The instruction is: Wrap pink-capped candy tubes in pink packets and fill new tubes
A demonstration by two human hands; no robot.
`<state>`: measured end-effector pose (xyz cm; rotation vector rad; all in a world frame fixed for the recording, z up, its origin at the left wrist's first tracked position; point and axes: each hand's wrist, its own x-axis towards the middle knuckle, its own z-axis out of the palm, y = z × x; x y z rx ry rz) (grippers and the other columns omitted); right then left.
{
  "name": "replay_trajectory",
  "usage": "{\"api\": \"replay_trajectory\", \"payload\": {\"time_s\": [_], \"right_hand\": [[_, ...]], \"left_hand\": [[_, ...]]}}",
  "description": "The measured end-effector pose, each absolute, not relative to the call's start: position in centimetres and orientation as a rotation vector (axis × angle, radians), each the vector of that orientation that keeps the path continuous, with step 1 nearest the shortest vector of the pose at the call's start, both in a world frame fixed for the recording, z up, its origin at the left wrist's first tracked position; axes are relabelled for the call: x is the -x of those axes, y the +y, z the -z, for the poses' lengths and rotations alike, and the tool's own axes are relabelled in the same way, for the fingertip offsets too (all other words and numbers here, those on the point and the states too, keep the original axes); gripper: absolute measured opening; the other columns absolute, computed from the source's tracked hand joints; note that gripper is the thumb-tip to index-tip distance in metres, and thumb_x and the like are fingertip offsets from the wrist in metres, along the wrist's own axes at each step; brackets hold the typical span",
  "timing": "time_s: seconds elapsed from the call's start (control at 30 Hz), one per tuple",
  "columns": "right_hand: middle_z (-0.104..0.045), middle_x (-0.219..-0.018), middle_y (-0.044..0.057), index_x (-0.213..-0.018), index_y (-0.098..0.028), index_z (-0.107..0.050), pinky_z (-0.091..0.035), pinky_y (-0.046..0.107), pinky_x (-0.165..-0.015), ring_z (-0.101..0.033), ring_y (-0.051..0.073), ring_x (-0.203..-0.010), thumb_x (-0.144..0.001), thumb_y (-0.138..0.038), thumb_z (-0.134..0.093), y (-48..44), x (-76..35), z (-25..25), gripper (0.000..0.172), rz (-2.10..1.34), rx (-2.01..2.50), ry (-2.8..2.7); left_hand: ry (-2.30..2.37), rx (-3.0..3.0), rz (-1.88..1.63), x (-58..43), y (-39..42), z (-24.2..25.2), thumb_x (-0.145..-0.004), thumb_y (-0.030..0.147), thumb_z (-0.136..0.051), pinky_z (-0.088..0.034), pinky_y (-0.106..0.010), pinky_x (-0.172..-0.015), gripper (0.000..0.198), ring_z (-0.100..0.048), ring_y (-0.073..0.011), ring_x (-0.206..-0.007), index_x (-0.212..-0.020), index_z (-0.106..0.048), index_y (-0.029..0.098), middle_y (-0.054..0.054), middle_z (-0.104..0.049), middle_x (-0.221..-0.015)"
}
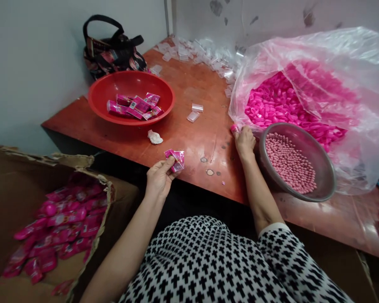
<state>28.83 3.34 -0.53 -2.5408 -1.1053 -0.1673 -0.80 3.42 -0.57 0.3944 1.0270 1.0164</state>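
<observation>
My left hand (159, 179) pinches a small pink printed packet (178, 160) between thumb and fingers, just above the table's front edge. Further right, my right hand (245, 141) is closed on a small pink plastic piece (234, 128), mostly hidden by the fingers. That hand is beside the mouth of a large transparent bag (328, 46) full of pink plastic parts (271, 103). Close to its wrist stands a grey bowl (330, 179) of small pink beads (289, 164). Two transparent plastic pieces (195, 112) lie on the table between both hands, farther back.
A red basin (97, 107) holds several pink packets (139, 106). Before it lies a crumpled white lump (154, 137). Transparent pieces (205, 54) line the wall behind, near a dark handbag (113, 52). An open cardboard box (120, 198) with pink packages (63, 223) stands lower left.
</observation>
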Motion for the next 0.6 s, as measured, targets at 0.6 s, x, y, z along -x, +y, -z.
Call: {"api": "replay_trajectory", "payload": {"time_s": [0.6], "right_hand": [[-0.068,-0.069,-0.002,-0.086,-0.019,-0.057,-0.054,0.023,-0.049,-0.063,0.011,-0.052,-0.075,-0.042,-0.069,-7.0,-10.6,-0.5,0.028,-1.028,1.481,-0.963]], "left_hand": [[0.845,-0.014,-1.11,-0.2,2.3,0.0,-0.076,0.022,-0.073,-0.054,-0.024,-0.066,0.014,-0.066,-0.011,-0.063,-0.078,-0.063,0.013,-0.002,-0.069,-0.073]]}}
